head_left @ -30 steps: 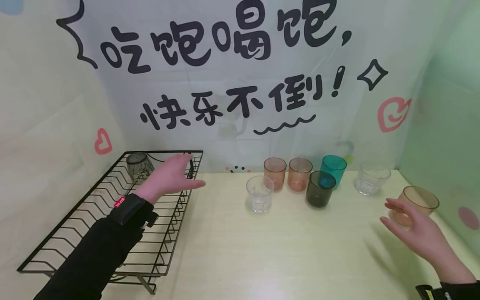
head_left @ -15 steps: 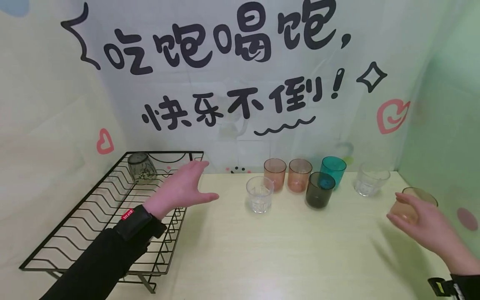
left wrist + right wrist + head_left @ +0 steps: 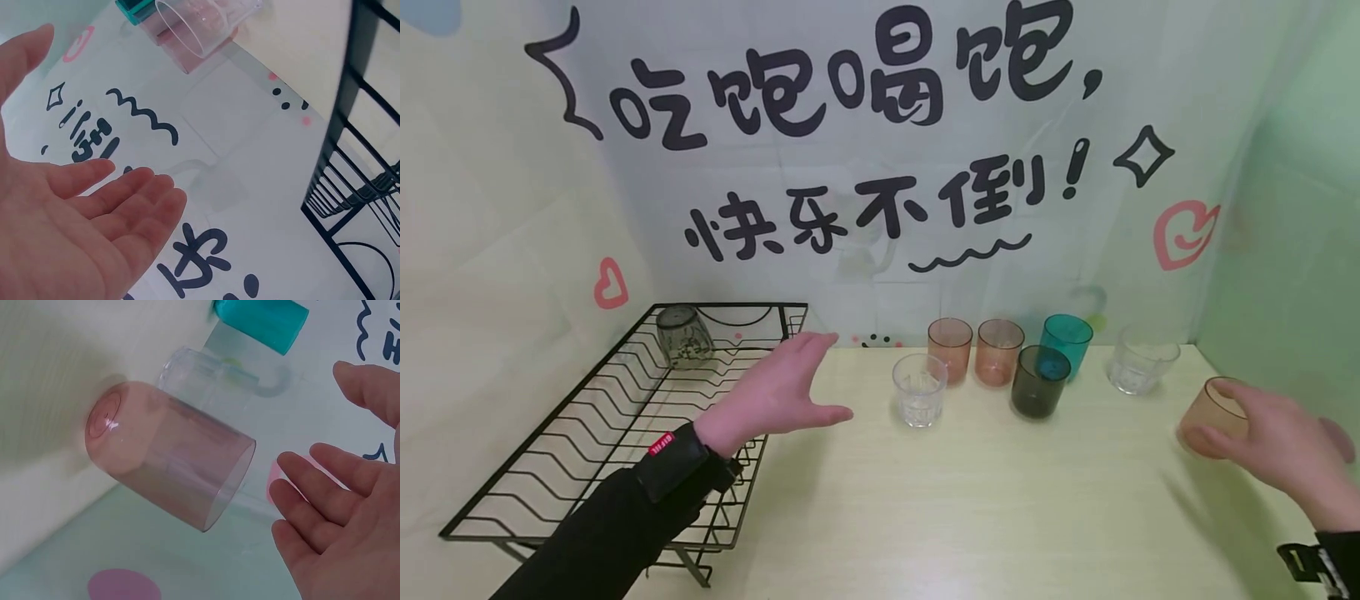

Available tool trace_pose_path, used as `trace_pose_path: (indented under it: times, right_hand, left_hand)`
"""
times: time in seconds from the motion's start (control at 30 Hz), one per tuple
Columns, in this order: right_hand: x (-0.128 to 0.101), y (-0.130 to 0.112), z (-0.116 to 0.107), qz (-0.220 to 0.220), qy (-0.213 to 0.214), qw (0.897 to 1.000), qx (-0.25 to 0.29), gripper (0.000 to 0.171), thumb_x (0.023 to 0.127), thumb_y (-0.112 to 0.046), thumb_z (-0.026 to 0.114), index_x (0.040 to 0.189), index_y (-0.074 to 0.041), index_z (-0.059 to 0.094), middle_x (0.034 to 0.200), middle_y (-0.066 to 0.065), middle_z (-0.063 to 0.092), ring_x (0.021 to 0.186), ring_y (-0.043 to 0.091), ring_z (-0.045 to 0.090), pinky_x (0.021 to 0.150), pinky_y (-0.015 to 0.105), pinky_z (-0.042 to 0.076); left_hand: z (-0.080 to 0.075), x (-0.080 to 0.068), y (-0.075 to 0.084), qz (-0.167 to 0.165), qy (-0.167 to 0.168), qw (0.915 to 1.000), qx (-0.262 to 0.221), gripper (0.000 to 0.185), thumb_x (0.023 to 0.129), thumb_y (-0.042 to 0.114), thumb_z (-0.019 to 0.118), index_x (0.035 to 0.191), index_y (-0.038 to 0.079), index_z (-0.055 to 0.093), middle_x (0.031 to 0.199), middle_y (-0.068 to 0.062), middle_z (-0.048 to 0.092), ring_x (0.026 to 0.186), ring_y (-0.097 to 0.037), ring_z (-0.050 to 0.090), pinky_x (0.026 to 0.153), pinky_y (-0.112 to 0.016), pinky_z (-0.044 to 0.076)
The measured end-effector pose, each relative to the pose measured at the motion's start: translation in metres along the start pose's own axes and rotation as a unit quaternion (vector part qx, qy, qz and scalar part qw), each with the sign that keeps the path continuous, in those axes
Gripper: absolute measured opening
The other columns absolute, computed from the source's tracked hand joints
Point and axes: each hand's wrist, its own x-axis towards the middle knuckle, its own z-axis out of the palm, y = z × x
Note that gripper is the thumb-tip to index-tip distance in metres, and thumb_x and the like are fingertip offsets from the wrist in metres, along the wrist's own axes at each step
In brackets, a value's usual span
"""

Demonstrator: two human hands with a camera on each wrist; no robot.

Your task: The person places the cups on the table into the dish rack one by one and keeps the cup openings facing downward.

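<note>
My right hand point(image 3: 1285, 437) is beside an amber-pink tumbler point(image 3: 1210, 425) at the table's right side, thumb and fingers spread. In the right wrist view the tumbler point(image 3: 169, 456) stands a little apart from the fingertips, and nothing lies in the palm. My left hand point(image 3: 775, 387) hovers over the right edge of the black wire rack point(image 3: 587, 467), thumb apart from the fingers. The left wrist view shows that palm point(image 3: 69, 231) with nothing in it. The closest glass to it on the table is a clear tumbler point(image 3: 919, 392).
Two pink tumblers point(image 3: 950, 352), a teal one point(image 3: 1071, 337), a dark grey one point(image 3: 1037, 387) and another clear glass point(image 3: 1138, 367) stand along the back wall. An upside-down grey glass point(image 3: 683, 337) sits in the rack's far left corner. A green wall point(image 3: 1292, 292) bounds the right side.
My left hand has moved right and slightly down, away from the rack's middle. My right hand has moved right, so that it now overlaps the amber-pink tumbler's side in the head view.
</note>
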Motion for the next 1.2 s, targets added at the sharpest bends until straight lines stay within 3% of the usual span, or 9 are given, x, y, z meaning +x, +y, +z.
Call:
trace_pose_path:
  times: [0.17, 0.37, 0.47, 0.7, 0.87, 1.0, 1.2]
  right_hand:
    - [0.003, 0.002, -0.002, 0.02, -0.014, 1.0, -0.006, 0.069, 0.079, -0.033, 0.082, 0.124, 0.013, 0.055, 0.12, 0.041, 0.055, 0.102, 0.061, 0.049, 0.08, 0.066, 0.04]
    - [0.007, 0.009, 0.002, 0.034, -0.03, 0.999, -0.018, 0.068, 0.08, -0.028, 0.081, 0.124, 0.015, 0.052, 0.121, 0.044, 0.051, 0.105, 0.062, 0.044, 0.085, 0.068, 0.037]
    - [0.01, 0.014, 0.005, 0.034, -0.039, 0.998, -0.037, 0.068, 0.079, -0.026, 0.081, 0.123, 0.017, 0.052, 0.119, 0.044, 0.051, 0.102, 0.062, 0.047, 0.083, 0.068, 0.04]
    - [0.013, 0.018, 0.015, 0.048, -0.066, 0.994, -0.072, 0.074, 0.082, -0.037, 0.077, 0.124, 0.017, 0.049, 0.121, 0.043, 0.051, 0.1, 0.059, 0.052, 0.079, 0.066, 0.045]
    - [0.011, 0.022, 0.022, 0.046, -0.067, 0.993, -0.081, 0.049, 0.083, -0.023, 0.074, 0.11, 0.011, 0.052, 0.097, 0.031, 0.059, 0.079, 0.044, 0.058, 0.064, 0.054, 0.048]
    - [0.01, 0.028, 0.032, 0.04, -0.048, 0.994, -0.092, 0.04, 0.079, -0.008, 0.075, 0.105, 0.009, 0.05, 0.078, 0.018, 0.056, 0.063, 0.031, 0.053, 0.051, 0.044, 0.044]
    - [0.007, 0.032, 0.041, 0.052, -0.044, 0.991, -0.114, 0.022, 0.085, 0.007, 0.066, 0.103, 0.004, 0.054, 0.078, 0.012, 0.058, 0.055, 0.025, 0.047, 0.054, 0.043, 0.041]
  left_hand:
    - [0.001, -0.002, 0.006, 0.008, -0.008, 0.9999, -0.001, 0.101, 0.073, 0.052, 0.083, 0.15, 0.005, 0.038, 0.144, -0.02, 0.046, 0.13, -0.036, 0.047, 0.1, -0.051, 0.046]
    - [0.001, -0.005, 0.011, 0.024, -0.013, 0.9996, -0.005, 0.104, 0.072, 0.051, 0.084, 0.152, 0.006, 0.035, 0.144, -0.019, 0.045, 0.131, -0.035, 0.046, 0.102, -0.05, 0.045]
    - [0.002, -0.006, 0.013, 0.032, -0.013, 0.9994, -0.008, 0.107, 0.071, 0.052, 0.084, 0.154, 0.007, 0.033, 0.145, -0.018, 0.045, 0.132, -0.034, 0.044, 0.104, -0.05, 0.043]
    - [0.005, -0.008, 0.016, 0.044, -0.017, 0.9988, -0.01, 0.11, 0.07, 0.054, 0.085, 0.152, 0.004, 0.033, 0.148, -0.016, 0.042, 0.135, -0.033, 0.042, 0.108, -0.048, 0.04]
    - [0.007, -0.009, 0.019, 0.048, -0.019, 0.9986, -0.004, 0.111, 0.069, 0.055, 0.085, 0.152, 0.004, 0.033, 0.151, -0.016, 0.04, 0.136, -0.033, 0.041, 0.109, -0.048, 0.038]
    - [0.008, -0.009, 0.02, 0.051, -0.019, 0.9985, -0.004, 0.111, 0.069, 0.055, 0.084, 0.153, 0.004, 0.032, 0.151, -0.016, 0.039, 0.137, -0.032, 0.04, 0.109, -0.048, 0.038]
    - [0.008, -0.009, 0.022, 0.055, -0.017, 0.9983, -0.011, 0.109, 0.07, 0.054, 0.084, 0.152, 0.003, 0.033, 0.153, -0.016, 0.038, 0.138, -0.032, 0.039, 0.11, -0.047, 0.037]
